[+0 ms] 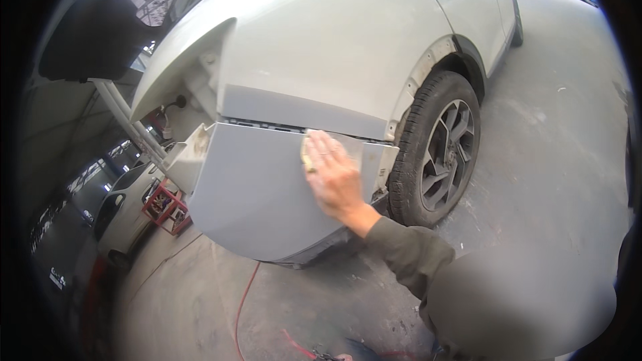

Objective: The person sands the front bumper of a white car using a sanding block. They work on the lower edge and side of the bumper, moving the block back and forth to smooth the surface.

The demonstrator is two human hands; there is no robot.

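Note:
My right hand [332, 177] lies pressed against the upper part of a grey bumper panel [257, 190], its fingers close together and pointing up. Along the thumb side shows the edge of a yellow sanding pad [307, 156], mostly hidden beneath the palm. Just above the fingertips runs a dark gap between the bumper and the car body [314, 47], which has a matching grey band [301, 108]. At the bottom edge, a sliver of skin, apparently my left hand [344, 357], appears beside a small black object; its fingers are cut off from view.
The rear wheel [445, 147] stands right of the bumper. A red hose [246, 304] crosses the concrete floor below. To the left are a red tool cart [167, 208] and another car [127, 210]. The raised tailgate [93, 33] hangs at upper left. A blurred patch covers the lower right.

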